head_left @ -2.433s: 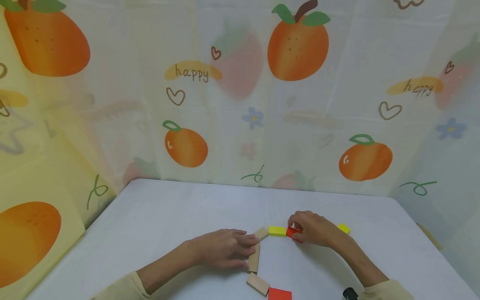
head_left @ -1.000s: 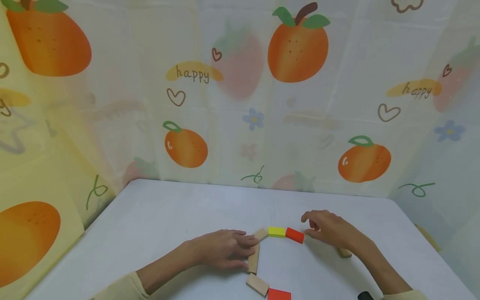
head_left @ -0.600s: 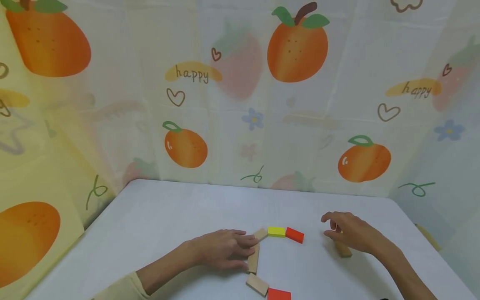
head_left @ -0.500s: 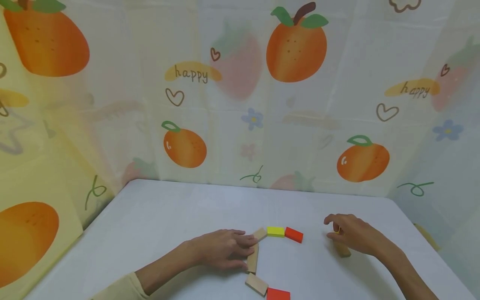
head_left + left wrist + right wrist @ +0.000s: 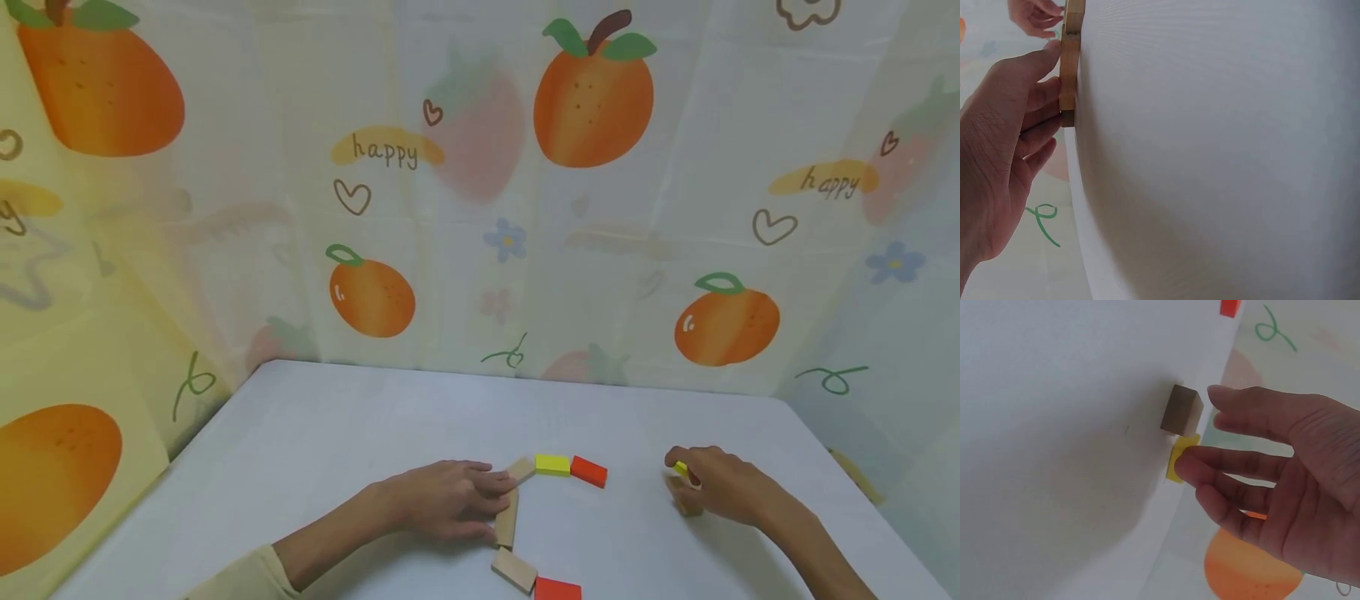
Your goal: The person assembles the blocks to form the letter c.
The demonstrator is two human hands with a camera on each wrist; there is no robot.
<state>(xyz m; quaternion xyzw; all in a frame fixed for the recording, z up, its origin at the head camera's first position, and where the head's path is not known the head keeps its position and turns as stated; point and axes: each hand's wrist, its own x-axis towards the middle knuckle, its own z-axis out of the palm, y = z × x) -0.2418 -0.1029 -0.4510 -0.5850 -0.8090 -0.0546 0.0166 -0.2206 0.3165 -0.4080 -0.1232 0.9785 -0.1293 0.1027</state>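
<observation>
My left hand (image 5: 446,500) lies over a row of plain wooden blocks, its fingertips touching the long wooden block (image 5: 506,518) and reaching the short wooden block (image 5: 522,469) behind it. In the left wrist view those fingers are extended against the long block's top. My right hand (image 5: 723,485) is at a separate pair, a yellow block (image 5: 1184,456) and a brown wooden block (image 5: 1180,410). In the right wrist view, fingertips overlap the yellow block while the thumb stays apart from the wooden one. The hand partly hides both blocks in the head view.
The row continues with a yellow block (image 5: 552,465) and a red block (image 5: 588,472) at the back. Nearer, a tilted wooden block (image 5: 514,569) meets another red block (image 5: 558,589), cut off by the frame. A fruit-printed cloth (image 5: 465,275) hangs behind the white table (image 5: 360,400).
My right hand has let go of the red block at the row's end and moved right to the separate yellow and wooden blocks. The left hand has stayed in place.
</observation>
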